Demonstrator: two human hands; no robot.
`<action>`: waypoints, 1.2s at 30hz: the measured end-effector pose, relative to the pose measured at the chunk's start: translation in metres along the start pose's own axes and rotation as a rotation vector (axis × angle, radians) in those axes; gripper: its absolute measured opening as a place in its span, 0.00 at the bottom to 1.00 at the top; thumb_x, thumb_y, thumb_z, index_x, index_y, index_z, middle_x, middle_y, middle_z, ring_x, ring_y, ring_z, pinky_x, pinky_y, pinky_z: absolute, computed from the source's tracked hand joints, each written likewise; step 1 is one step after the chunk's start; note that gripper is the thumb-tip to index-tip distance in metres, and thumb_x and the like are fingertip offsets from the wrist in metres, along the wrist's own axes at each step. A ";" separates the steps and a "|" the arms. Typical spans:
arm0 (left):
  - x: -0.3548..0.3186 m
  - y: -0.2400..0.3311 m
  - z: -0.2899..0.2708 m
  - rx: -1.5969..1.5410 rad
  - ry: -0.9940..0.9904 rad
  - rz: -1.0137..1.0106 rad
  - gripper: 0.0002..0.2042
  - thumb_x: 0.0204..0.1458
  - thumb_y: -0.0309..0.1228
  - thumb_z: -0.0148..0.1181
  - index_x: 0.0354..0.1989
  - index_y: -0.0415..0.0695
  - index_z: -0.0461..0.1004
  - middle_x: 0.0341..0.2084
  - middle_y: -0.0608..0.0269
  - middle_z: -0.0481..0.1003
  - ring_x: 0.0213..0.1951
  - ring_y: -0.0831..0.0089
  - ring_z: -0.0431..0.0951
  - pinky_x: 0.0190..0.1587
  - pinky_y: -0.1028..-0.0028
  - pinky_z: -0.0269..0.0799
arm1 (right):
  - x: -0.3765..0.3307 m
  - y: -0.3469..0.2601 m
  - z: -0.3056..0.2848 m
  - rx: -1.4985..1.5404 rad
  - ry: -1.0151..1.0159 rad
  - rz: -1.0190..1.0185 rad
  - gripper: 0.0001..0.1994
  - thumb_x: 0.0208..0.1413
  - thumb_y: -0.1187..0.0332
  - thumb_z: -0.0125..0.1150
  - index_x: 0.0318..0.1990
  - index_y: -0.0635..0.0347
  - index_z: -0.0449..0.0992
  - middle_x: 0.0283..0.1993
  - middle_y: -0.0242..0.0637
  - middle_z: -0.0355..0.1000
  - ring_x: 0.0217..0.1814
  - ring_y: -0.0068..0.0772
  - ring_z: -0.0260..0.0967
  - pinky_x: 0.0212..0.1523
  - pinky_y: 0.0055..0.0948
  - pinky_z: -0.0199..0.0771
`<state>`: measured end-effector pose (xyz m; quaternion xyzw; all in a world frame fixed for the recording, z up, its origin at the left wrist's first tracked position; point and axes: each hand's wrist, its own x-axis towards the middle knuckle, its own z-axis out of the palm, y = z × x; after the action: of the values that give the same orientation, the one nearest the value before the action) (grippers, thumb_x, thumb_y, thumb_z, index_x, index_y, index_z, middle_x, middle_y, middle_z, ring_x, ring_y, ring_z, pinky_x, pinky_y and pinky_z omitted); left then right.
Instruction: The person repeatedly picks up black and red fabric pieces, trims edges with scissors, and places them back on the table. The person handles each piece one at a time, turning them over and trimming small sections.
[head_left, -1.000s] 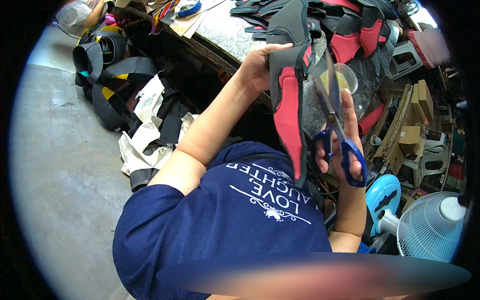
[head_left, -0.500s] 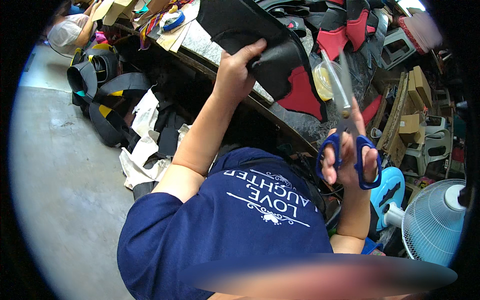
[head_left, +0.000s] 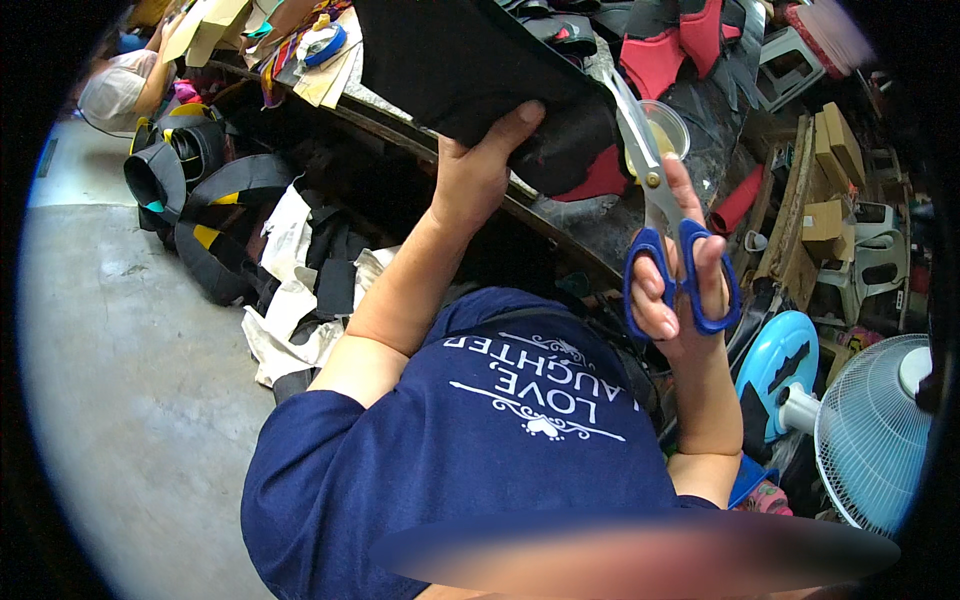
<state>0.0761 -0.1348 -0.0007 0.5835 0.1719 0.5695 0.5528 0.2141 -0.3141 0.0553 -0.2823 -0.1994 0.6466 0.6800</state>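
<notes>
My left hand (head_left: 480,180) grips the near edge of a large black sheet-like piece (head_left: 450,70) with a red patch at its right end, thumb on top and the other fingers hidden beneath. The piece is held up over the workbench. In my right hand (head_left: 690,270) are scissors (head_left: 652,180) with blue handles, fingers through the loops. Their blades point away from me and lie nearly together beside the right edge of the black piece; whether they touch it I cannot tell. Behind the blades stands a round clear tub (head_left: 672,130) with something pale yellow inside.
Black-and-red cut pieces (head_left: 655,62) lie on the far right of the bench. A blue tape roll (head_left: 325,45) sits on papers at the far left. Black rolled bands (head_left: 215,250) and white cloth (head_left: 285,320) are piled on the floor side. A fan (head_left: 875,430) stands at right.
The scissors have moved left and away from me to the black piece's edge, their blades coming closer together. The black piece has tilted, showing less of its red patch.
</notes>
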 end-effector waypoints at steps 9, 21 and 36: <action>0.015 0.007 -0.011 -0.629 0.045 -0.436 0.07 0.52 0.25 0.61 0.36 0.33 0.78 0.34 0.52 0.80 0.34 0.61 0.83 0.41 0.65 0.80 | 0.006 -0.071 -0.057 -1.294 0.565 -0.352 0.34 0.57 0.73 0.59 0.71 0.53 0.53 0.21 0.26 0.64 0.18 0.12 0.62 0.18 0.13 0.63; 0.016 0.017 -0.003 -0.454 -0.072 -0.584 0.09 0.48 0.22 0.59 0.38 0.37 0.75 0.28 0.61 0.78 0.31 0.71 0.80 0.37 0.71 0.78 | 0.033 -0.065 -0.072 -1.797 0.367 -0.356 0.23 0.58 0.54 0.60 0.58 0.53 0.73 0.42 0.43 0.76 0.43 0.36 0.74 0.43 0.33 0.71; 0.009 0.029 0.015 -0.406 -0.122 -0.501 0.11 0.48 0.21 0.58 0.41 0.36 0.74 0.33 0.60 0.77 0.34 0.72 0.79 0.39 0.74 0.76 | 0.057 -0.019 -0.007 -1.836 0.006 -0.793 0.35 0.61 0.39 0.46 0.67 0.53 0.62 0.63 0.41 0.65 0.67 0.39 0.60 0.67 0.34 0.52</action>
<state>0.0792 -0.1435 0.0317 0.4341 0.1597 0.4023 0.7901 0.2376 -0.2586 0.0568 -0.6128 -0.6999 -0.0322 0.3654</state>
